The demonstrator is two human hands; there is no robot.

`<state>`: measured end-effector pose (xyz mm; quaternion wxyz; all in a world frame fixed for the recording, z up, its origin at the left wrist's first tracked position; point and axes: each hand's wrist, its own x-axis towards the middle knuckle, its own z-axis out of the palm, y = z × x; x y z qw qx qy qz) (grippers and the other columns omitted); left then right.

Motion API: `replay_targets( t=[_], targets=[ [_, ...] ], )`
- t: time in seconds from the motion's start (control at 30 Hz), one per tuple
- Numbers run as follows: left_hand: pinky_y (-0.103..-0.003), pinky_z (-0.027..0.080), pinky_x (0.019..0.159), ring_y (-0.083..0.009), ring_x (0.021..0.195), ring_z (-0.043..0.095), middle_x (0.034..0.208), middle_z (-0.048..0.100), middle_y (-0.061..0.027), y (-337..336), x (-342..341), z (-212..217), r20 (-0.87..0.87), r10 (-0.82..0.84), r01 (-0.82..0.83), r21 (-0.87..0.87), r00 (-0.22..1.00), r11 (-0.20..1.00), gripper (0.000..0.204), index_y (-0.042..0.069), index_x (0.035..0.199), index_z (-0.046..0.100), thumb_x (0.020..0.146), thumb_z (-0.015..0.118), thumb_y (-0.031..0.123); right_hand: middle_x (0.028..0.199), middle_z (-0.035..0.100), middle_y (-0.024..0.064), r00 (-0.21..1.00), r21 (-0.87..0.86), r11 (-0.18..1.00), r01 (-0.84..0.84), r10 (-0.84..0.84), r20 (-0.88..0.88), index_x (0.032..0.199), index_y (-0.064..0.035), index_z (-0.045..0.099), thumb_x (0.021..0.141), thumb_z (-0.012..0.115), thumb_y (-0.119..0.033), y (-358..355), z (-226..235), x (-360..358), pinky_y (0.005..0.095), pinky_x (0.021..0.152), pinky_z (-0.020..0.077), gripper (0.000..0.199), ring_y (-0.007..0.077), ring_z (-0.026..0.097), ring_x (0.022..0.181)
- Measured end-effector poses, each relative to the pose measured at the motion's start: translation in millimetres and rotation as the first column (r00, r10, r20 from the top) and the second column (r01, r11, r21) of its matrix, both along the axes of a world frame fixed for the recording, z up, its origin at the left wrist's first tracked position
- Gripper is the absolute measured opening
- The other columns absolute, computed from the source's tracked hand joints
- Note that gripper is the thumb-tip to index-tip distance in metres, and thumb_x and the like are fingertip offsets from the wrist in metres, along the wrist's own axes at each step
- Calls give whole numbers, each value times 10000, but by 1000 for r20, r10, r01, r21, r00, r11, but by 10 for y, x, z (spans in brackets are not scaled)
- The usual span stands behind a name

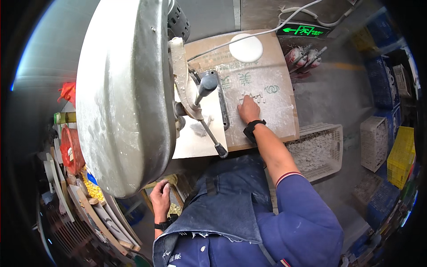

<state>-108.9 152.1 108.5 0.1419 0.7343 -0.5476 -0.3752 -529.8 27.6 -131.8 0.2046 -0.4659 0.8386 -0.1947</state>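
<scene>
My right hand [249, 110] reaches over a flour-dusted cardboard sheet [278, 111]. Its fingers are drawn together, with the tips down at some small pale pieces [257, 97] lying there; whether one is pinched is too small to make out. Low on the left, beneath the big metal housing of a machine [124, 89], my left hand [160, 198] hangs with loosely bent fingers and the thumb apart, nothing seen in it. Between the hands stand the machine's levers with dark knobs [208, 83] and a pale board [195, 138].
A round white object [246, 47] and a cable [267, 32] lie at the cardboard's far side. Beside its right edge sits a white crate [337, 151] of pale scraps. Blue and yellow crates [401, 151] stack along the right. Boards and a red basket [71, 149] crowd the left.
</scene>
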Motion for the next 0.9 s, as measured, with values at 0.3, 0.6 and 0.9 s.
replay_targets(
  t=[0.3, 0.6, 0.9],
  targets=[
    [-288, 520, 766, -144, 816, 656, 915, 714, -96, -326, -328, 149, -132, -205, 199, -55, 970, 978, 183, -31, 1060, 693, 926, 639, 83, 833, 686, 58, 511, 1, 934, 357, -196, 837, 1070, 28, 626, 880, 725, -136, 895, 790, -191, 241, 686, 518, 271, 93, 641, 743],
    [-292, 526, 788, -177, 856, 682, 934, 715, -114, -508, -690, 543, -320, -471, 467, -97, 822, 879, 178, -14, 1058, 696, 901, 649, 56, 894, 666, 32, 532, -132, 876, 463, -156, 832, 1125, 34, 608, 892, 721, -100, 1909, 1982, 331, 257, 744, 531, 292, 91, 642, 793],
    [-307, 516, 823, -193, 897, 669, 994, 715, -117, -541, -1094, 776, -437, -725, 715, -227, 532, 661, 206, -5, 1096, 688, 901, 664, 58, 954, 658, 63, 330, -213, 908, 361, 90, 940, 1175, 17, 572, 926, 671, -61, 2013, 2735, 969, 268, 759, 538, 279, 116, 641, 820]
  ],
)
